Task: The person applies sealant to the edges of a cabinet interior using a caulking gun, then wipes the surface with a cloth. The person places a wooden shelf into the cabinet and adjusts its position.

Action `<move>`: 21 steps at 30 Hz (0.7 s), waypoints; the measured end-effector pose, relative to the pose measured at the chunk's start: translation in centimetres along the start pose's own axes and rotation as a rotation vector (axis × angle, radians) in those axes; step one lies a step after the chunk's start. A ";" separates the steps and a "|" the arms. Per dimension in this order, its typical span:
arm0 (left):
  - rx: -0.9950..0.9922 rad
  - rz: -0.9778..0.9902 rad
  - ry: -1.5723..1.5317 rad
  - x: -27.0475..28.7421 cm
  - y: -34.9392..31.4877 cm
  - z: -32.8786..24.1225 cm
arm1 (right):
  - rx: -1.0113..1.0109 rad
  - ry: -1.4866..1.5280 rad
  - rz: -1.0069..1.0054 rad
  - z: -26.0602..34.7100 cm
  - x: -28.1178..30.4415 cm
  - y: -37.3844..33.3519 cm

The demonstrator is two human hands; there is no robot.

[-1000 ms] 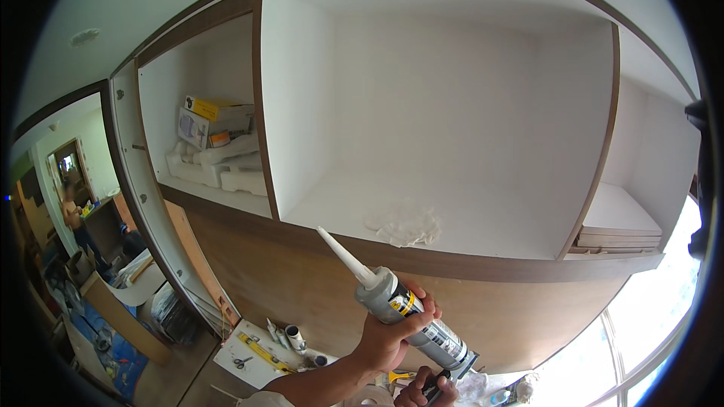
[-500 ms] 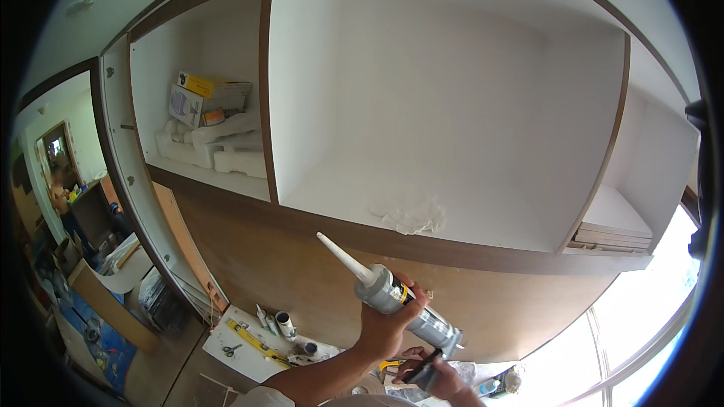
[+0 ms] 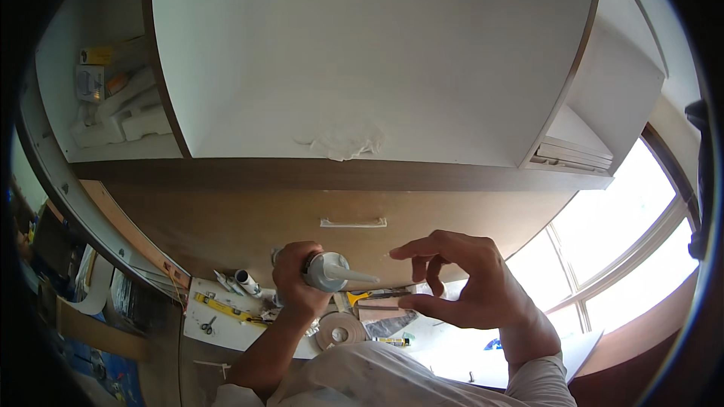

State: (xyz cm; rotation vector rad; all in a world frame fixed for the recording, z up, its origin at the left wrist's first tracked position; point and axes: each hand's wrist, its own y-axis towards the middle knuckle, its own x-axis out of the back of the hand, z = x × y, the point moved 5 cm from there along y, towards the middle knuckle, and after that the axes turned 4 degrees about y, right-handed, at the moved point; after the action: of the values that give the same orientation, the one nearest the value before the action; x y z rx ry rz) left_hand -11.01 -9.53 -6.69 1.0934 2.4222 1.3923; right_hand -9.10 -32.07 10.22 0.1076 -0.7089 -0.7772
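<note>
My left hand point(image 3: 298, 283) is wrapped round a caulking gun point(image 3: 327, 271) loaded with a sealant tube. The pale tapered nozzle points to the right, and most of the gun's body is hidden behind that hand. My right hand point(image 3: 475, 283) is held to the right of the nozzle tip, fingers apart and curved, with nothing between them. A gap separates its fingertips from the nozzle. Both hands are in front of the brown panel point(image 3: 249, 218) below an open white cabinet point(image 3: 362, 53).
Crumpled translucent plastic point(image 3: 343, 142) lies at the cabinet's front edge. On the white worktop below are a yellow spirit level point(image 3: 226, 309), scissors point(image 3: 208, 325) and a tape roll point(image 3: 339, 329). Boxes and foam packing point(image 3: 113, 98) fill the left compartment. A bright window point(image 3: 611, 234) is at right.
The right hand has let go of the gun's handle end and moved up to the right, opening. The left hand has swung the gun so its nozzle points right. The view has shifted downward.
</note>
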 end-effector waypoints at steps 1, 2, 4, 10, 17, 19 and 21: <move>-0.019 -0.014 0.037 0.2 0.0 0.2 | -0.014 -0.012 0.010 0.1 -0.3 0.4; -0.049 -0.019 0.067 0.4 0.0 0.3 | -0.002 -0.041 0.017 0.3 -0.6 0.7; -0.093 -0.031 0.126 0.8 0.1 0.5 | -0.015 -0.086 0.036 0.0 -1.1 1.2; -0.101 -0.030 0.160 1.1 0.0 1.3 | 0.023 -0.069 0.109 -1.0 -2.1 1.7; -0.064 0.003 0.192 0.6 -0.1 1.5 | -0.018 -0.055 0.111 -2.2 -1.6 1.6; -0.053 0.008 0.241 0.3 -0.2 1.5 | 0.008 -0.067 0.100 -2.3 -1.3 1.5; -0.013 0.023 0.252 0.1 -0.3 1.6 | -0.007 -0.054 0.109 -2.6 -1.0 1.5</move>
State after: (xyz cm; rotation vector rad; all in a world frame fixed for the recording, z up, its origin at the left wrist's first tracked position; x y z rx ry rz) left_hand -10.56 -8.41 -7.85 1.0000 2.5711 1.6410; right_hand -7.12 -30.72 8.17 0.0416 -0.7567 -0.6797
